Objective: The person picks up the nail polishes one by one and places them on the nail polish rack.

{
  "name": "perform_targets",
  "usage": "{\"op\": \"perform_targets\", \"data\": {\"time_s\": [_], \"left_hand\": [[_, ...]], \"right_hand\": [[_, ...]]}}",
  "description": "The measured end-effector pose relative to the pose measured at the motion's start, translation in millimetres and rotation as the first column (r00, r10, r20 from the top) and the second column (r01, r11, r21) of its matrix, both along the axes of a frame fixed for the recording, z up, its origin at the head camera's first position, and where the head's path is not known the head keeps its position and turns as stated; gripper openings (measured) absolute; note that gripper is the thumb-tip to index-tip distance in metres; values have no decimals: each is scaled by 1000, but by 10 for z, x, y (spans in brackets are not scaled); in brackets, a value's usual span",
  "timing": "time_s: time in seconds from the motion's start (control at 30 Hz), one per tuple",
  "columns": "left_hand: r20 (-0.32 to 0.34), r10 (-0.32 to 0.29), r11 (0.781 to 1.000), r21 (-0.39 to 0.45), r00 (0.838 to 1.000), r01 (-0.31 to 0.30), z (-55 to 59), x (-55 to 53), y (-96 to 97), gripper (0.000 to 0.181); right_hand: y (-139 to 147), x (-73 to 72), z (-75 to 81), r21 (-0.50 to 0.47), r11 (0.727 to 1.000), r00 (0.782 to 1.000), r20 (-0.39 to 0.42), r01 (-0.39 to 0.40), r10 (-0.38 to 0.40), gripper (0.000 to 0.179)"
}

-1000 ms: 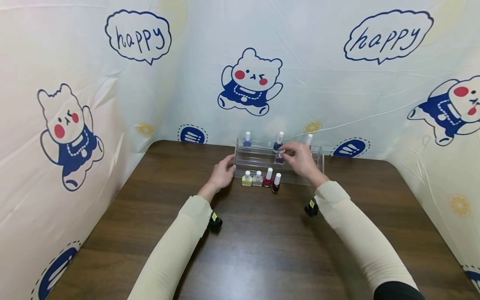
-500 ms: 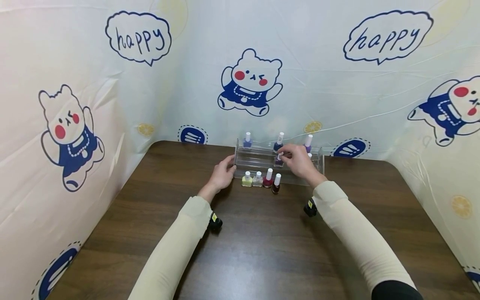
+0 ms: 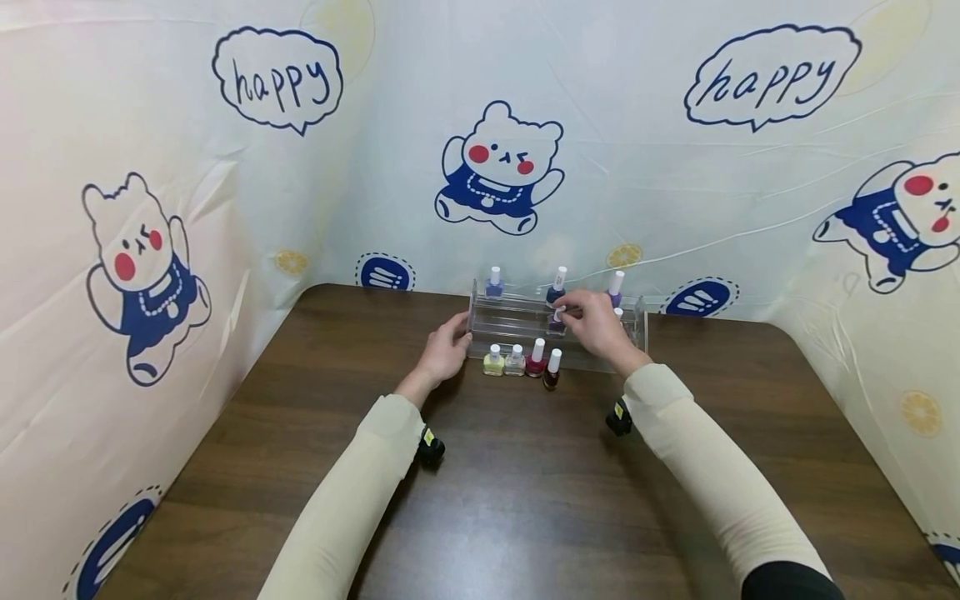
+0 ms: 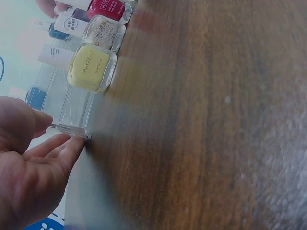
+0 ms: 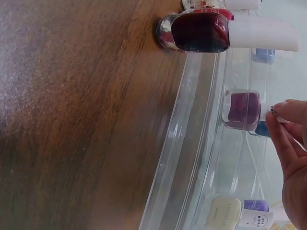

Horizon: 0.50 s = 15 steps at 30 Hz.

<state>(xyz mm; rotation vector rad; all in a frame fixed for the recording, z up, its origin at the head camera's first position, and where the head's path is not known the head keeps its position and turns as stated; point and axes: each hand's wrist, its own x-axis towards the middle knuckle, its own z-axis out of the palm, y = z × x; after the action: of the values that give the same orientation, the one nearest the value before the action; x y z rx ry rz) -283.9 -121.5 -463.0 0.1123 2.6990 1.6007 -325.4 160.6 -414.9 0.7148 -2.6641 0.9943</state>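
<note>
The right hand (image 3: 600, 325) pinches the purple bottle (image 5: 242, 110) by its white cap (image 5: 265, 111), while the left hand (image 3: 444, 348) clasps the clear rack (image 3: 510, 320) between thumb and fingers!

Dark purple polish bottle (image 5: 243, 110): clear-walled, squat, white cap (image 5: 264, 112) on, roughly upright at the middle tier of my clear rack (image 3: 510, 323), near mid-length; can't tell if fully seated. My right hand (image 3: 597, 325) pinches its cap. Rack: see-through, stepped, standing on the table (image 3: 487, 508), long side facing me, left end gripped by my left hand (image 3: 444, 348).
</note>
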Motion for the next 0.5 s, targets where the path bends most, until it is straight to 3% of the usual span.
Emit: {"op": "perform_targets", "data": {"time_s": [0.5], "left_hand": [[-13, -9, 1000, 6, 1000, 9, -20, -28, -11, 48]], "right_hand": [[59, 62, 75, 12, 998, 998, 40, -56, 55, 36]]}}
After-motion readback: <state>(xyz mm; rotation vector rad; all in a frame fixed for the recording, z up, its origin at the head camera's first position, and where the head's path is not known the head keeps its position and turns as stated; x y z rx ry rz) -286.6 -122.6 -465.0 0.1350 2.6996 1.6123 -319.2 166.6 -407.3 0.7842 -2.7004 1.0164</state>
